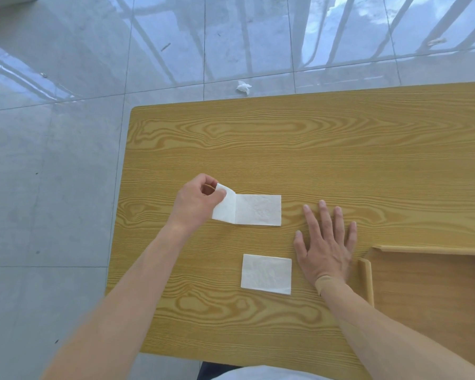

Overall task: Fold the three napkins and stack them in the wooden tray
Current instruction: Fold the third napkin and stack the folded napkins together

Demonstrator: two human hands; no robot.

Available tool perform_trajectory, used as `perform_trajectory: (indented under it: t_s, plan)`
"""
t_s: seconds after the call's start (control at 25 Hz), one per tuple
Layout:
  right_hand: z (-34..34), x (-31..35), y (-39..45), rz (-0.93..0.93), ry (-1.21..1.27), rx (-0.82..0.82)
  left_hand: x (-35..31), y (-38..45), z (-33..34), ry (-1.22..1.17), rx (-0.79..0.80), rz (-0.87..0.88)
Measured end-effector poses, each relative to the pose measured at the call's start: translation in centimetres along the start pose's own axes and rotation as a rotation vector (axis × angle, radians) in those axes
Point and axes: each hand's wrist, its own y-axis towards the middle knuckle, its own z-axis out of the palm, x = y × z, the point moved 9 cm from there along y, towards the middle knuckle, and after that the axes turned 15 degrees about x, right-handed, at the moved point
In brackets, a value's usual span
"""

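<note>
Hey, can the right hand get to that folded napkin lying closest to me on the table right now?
Probably yes. The right hand lies flat and free just beside the folded napkin, with only bare table between them.

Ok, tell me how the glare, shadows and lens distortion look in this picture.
Head view: strong window glare streaks the glossy floor; the table is evenly lit, with only soft shadows under the hands; wide-angle bending curves the table's far edge; napkins and wooden tray stay sharp.
</note>
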Motion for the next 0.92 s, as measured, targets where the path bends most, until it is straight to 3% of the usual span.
perform_trajectory:
  t_s: [0.48,0.92]
  plan:
    - [0.1,0.0,0.0,0.006,0.012,-0.001,-1.3,2.0,9.8,0.021,0.188,-0.034]
    - [-0.3,0.2,0.0,0.02,0.006,0.036,-0.3,3.1,11.0,0.02,0.258,-0.054]
